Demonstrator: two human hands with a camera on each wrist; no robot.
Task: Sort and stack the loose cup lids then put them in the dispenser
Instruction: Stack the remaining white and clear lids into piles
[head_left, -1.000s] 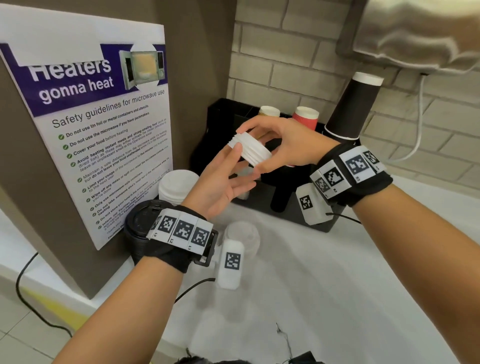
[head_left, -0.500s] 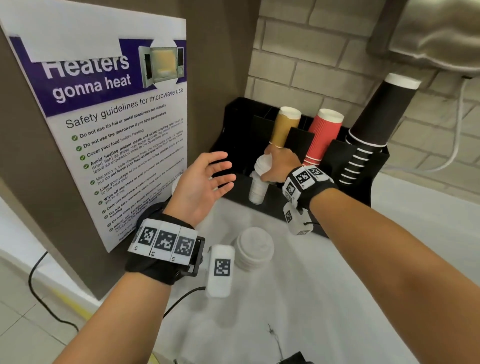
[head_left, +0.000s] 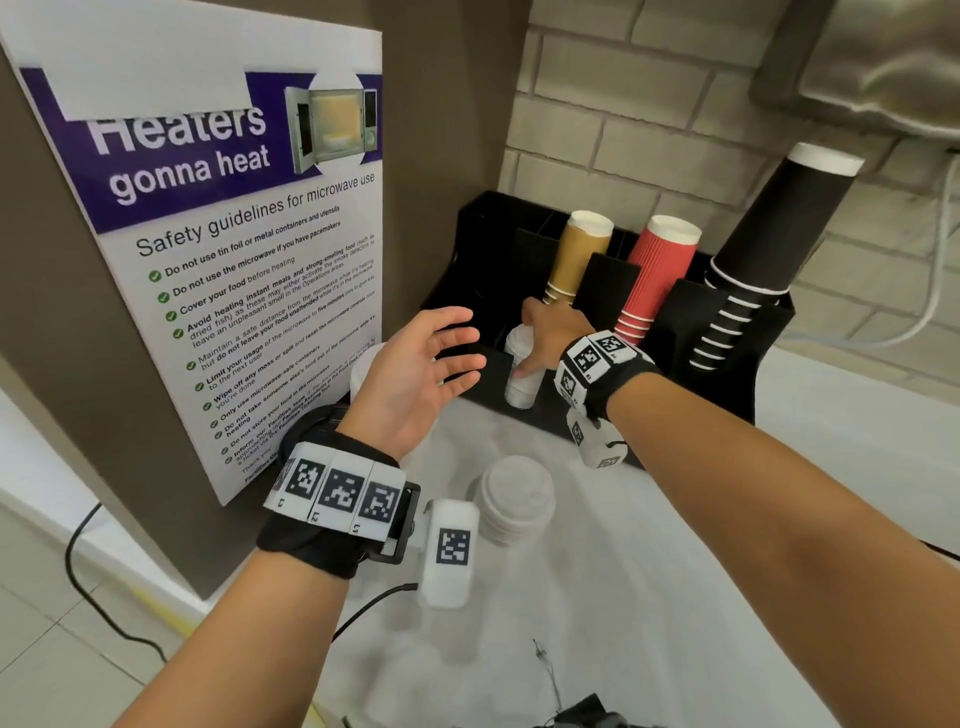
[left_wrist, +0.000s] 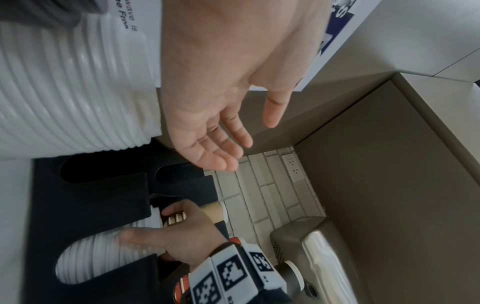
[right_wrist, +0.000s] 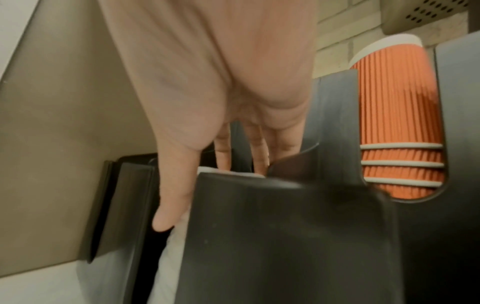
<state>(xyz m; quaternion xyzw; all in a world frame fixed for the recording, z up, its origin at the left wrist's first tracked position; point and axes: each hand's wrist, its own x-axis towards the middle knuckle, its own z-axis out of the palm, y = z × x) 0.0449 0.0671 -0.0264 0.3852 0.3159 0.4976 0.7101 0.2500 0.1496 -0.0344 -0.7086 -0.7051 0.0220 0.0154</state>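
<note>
— Around the black dispenser (head_left: 748, 364)? In the way?
— Brown, red and black cup stacks (head_left: 655, 280) in slots; poster (head_left: 249, 249) left. Front wall hides lids (right_wrist: 228, 174) from right wrist.
— Contents? Hands?
— White lid stack (head_left: 521, 371) in slot, right hand (head_left: 550, 338) curled round it. Left hand (head_left: 415, 374) hovering, fingers spread. Another stack (head_left: 514, 499) on counter.

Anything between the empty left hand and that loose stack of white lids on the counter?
Nothing visible. The left hand hovers open above the counter; the stack of white lids stands below and nearer, uncovered, with open space between.
</note>
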